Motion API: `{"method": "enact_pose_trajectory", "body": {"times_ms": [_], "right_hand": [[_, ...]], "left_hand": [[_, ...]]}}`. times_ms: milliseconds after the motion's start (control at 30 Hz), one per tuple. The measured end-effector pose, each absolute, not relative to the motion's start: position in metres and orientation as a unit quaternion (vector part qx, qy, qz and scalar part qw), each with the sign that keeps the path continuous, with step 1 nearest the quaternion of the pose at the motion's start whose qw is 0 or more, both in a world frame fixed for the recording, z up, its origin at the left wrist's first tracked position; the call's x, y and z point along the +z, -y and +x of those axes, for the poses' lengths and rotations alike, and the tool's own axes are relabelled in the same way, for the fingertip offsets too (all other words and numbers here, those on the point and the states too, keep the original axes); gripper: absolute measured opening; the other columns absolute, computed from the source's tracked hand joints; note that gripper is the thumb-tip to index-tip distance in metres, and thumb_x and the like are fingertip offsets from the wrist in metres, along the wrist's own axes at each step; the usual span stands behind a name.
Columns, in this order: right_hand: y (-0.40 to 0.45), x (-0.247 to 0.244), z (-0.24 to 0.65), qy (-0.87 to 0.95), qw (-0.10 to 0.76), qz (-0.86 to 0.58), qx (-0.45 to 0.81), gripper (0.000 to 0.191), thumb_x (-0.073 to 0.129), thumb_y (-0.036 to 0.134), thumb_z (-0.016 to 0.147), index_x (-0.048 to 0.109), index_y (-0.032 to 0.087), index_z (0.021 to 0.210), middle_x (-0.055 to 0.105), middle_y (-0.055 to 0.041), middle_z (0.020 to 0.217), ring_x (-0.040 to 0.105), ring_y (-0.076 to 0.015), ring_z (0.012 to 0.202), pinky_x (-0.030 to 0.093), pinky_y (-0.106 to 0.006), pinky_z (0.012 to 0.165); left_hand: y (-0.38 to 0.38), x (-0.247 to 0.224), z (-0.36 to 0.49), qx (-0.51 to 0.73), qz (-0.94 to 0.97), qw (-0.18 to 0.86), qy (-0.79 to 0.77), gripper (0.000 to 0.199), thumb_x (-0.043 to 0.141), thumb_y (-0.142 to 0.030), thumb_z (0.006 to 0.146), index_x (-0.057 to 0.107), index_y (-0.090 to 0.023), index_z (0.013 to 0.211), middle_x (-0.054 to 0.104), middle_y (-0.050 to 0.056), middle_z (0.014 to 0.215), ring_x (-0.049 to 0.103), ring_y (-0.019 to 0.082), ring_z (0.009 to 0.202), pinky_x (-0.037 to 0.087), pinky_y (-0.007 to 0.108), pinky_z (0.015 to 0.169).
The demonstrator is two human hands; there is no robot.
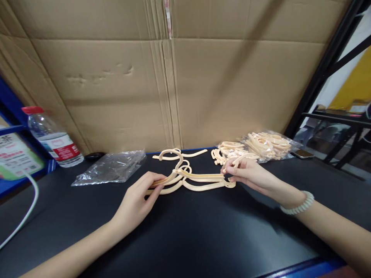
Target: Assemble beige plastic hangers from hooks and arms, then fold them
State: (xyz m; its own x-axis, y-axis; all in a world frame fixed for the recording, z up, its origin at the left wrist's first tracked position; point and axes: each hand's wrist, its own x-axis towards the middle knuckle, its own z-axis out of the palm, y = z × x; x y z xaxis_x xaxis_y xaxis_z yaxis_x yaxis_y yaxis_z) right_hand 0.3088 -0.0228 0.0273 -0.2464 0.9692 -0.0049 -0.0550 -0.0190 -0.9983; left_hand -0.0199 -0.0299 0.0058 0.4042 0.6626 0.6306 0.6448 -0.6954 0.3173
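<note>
Black counter (185,235) lay beneath the cream hanger (203,176), mid-scene; it seemed light, stiff and slick, best held along its bars; left hand (142,197) pinched its left bar; right hand (251,174) pinched a small cream piece (238,160) by its right end.

Beyond the grip stands a tall, creased brown cardboard wall (232,77). Under the grip is a flat black tabletop (188,231); to its right, a black metal frame (314,90) rises.

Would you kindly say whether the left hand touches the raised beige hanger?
Touching: the head view shows the left hand gripping the raised beige hanger between thumb and fingers.
</note>
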Motion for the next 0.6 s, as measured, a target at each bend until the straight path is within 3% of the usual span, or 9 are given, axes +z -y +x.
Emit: {"method": "enact_pose_trajectory", "body": {"times_ms": [100,233,600], "right_hand": [[0.0252,0.0243,0.3085,0.537,0.409,-0.385,0.629,0.026,0.079,0.036,0.071,0.066,0.015,0.078,0.068,-0.0051,0.092,0.06,-0.0092,0.067,0.052,-0.023,0.065],[0.026,0.0202,0.3112,0.502,0.377,-0.359,0.69,0.022,0.077,0.031,0.075,0.065,0.015,0.083,0.069,-0.0085,0.101,0.068,-0.0173,0.088,0.054,-0.026,0.075],[0.0263,0.0226,0.3092,0.442,0.382,-0.369,0.723,0.028,0.083,0.032,0.067,0.063,0.015,0.076,0.069,-0.0066,0.084,0.072,-0.0222,0.082,0.058,-0.03,0.074]], "left_hand": [[0.0322,0.0058,-0.0198,0.372,0.839,0.024,-0.397,0.014,0.047,-0.027,0.095,0.059,-0.022,0.101,0.065,0.004,0.094,0.064,0.018,0.084,0.054,0.027,0.072],[0.0348,0.0053,-0.0192,0.371,0.841,0.035,-0.393,0.015,0.048,-0.025,0.095,0.059,-0.022,0.104,0.065,0.005,0.096,0.064,0.018,0.086,0.055,0.028,0.075],[0.038,0.0044,-0.0188,0.379,0.839,0.041,-0.388,0.013,0.049,-0.022,0.094,0.059,-0.022,0.103,0.063,0.003,0.095,0.063,0.016,0.085,0.053,0.024,0.072]]}}
